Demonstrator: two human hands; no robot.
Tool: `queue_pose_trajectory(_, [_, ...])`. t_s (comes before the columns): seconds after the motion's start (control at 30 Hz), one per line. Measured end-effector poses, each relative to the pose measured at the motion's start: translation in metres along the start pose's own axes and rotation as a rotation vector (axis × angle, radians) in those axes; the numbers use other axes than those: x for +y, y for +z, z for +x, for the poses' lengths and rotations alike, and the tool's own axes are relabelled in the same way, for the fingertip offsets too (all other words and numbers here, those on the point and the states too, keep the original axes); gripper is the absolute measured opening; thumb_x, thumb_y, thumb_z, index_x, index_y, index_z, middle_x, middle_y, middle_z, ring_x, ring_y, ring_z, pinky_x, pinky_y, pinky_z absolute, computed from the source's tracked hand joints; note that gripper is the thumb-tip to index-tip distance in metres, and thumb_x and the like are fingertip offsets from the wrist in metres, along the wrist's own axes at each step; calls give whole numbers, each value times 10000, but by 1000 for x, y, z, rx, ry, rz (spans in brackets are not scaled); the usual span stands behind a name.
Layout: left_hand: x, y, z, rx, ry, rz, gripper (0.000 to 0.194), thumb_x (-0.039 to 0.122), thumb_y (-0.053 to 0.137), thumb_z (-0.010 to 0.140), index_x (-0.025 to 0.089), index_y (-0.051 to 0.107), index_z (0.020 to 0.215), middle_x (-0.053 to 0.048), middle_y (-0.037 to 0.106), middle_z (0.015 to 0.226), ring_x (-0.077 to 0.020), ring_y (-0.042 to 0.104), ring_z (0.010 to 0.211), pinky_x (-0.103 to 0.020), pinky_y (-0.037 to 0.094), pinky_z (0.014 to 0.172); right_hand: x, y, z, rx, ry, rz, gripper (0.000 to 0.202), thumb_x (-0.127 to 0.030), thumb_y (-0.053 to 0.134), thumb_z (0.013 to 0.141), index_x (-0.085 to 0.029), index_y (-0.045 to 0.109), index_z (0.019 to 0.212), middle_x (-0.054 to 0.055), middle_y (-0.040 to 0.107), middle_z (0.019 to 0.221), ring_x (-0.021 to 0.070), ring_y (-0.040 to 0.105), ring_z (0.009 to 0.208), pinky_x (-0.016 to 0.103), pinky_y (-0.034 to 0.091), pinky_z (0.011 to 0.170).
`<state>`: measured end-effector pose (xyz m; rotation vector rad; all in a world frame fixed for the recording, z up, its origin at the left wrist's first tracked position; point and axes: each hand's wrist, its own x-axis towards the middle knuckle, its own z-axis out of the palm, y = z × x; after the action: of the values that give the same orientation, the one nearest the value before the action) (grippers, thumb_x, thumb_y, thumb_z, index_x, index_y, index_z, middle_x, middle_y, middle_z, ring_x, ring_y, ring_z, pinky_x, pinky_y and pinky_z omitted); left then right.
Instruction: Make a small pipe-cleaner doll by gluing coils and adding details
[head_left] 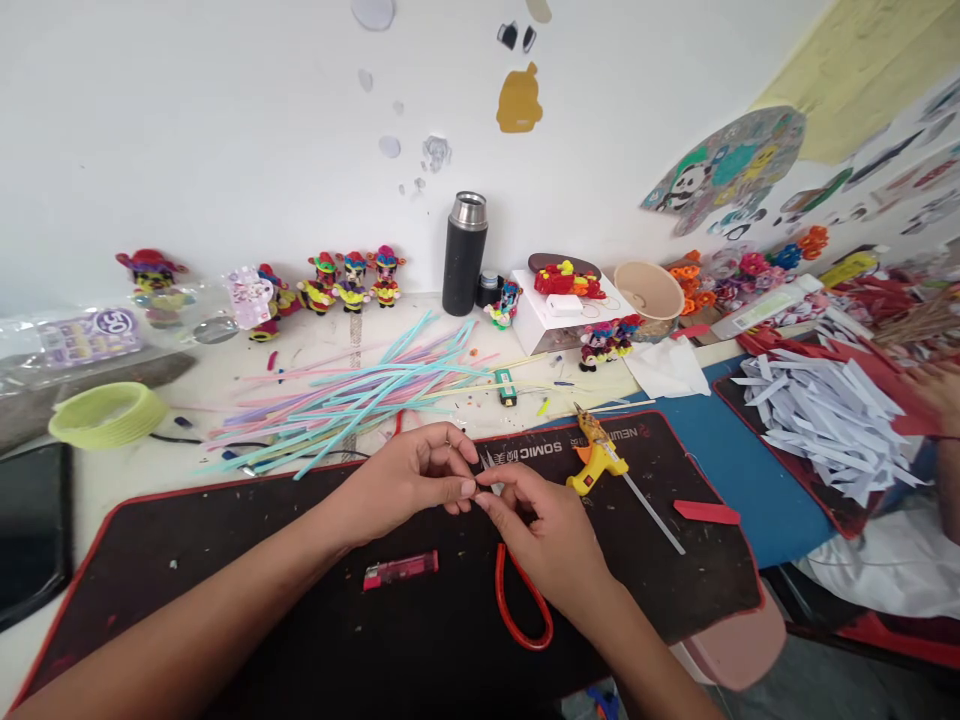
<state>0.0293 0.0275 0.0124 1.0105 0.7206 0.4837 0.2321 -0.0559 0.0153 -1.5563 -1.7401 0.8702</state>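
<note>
My left hand [420, 472] and my right hand [544, 525] meet above the dark desk mat [315, 610]. Thumb and forefinger of each are pinched together, tip to tip, around something too small and hidden to name. Below my right hand lies a red loop-shaped handle [550, 632]; the rest of that tool is partly covered by the hands. A pink lighter [401, 569] rests on the mat below my left hand. To the right of my hands, a yellow glue gun [600, 455] lies with a glue stick [654, 515] in its back end.
Pastel pipe cleaners [352, 395] are piled behind the mat. A black thermos [464, 255], small figures [352, 280] and a white box [551, 315] stand along the wall. At right are a red strip [706, 513], white paper strips [829, 420] and another person's hand [934, 390].
</note>
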Motion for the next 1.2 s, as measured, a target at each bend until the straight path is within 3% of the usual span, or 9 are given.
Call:
queue_pose_trajectory(0.53, [4,1,-3,-7,-56,229,227,298,806,830,189,638,936,25,736,754,-140,657,720,-277,509,729,2,4,0,-41,-68,-85,172,-275,616,1010,-220,779,1013,-31,633,654,137,564,563,234,417,618])
queue_pose_trajectory(0.73, [11,0,-4,-27,-50,200,261,373,778,860,195,636,988,-2,763,812,-152,679,732,-292,543,738,4,6,-1,6,-45,-13,168,-276,615,1005,-206,767,1014,-53,573,608,128,522,531,232,393,576])
queue_pose_trajectory(0.9, [16,-4,-6,-19,-55,298,264,427,725,906,183,652,977,-9,738,792,-143,649,662,-271,527,647,8,7,-4,44,-29,29,159,-287,624,1004,-208,760,1027,-59,561,598,127,518,521,233,394,553])
queue_pose_trajectory(1.2, [5,-1,-2,-80,-105,281,327,489,753,891,169,696,916,-11,722,755,-143,650,641,-247,517,576,6,8,-5,88,-35,32,155,-300,647,994,-214,774,1015,-51,596,608,126,542,518,229,435,557])
